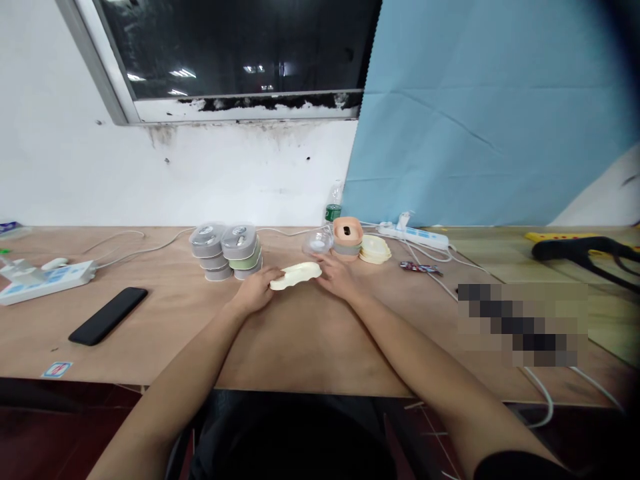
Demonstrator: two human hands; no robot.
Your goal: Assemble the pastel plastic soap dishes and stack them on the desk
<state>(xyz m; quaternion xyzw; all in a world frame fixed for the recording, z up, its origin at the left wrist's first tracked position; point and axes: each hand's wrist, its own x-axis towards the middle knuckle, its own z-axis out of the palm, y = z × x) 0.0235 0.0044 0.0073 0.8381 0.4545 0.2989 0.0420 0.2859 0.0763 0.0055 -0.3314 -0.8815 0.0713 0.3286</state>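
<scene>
A cream-coloured plastic piece with a wavy lower edge (296, 275) is held tilted just above the table, between my two hands. My left hand (257, 290) grips its left end, fingers bent around the rim. At the opposite end my right hand (339, 277) has its thumb and fingers closed on the edge. Right behind the piece lies a clear plastic dome (318, 241). Next to that, a peach square container (348, 231) sits on top of grey and peach ones. Several flat cream pieces (375, 249) are piled to its right.
Two stacks of lidded containers (207, 243) stand left of my hands. A black phone (109, 316) and a power strip (50, 280) lie farther left. Behind are a plastic bottle (333, 203) and another power strip (415, 235), with cables trailing right past a small wrapper (420, 268).
</scene>
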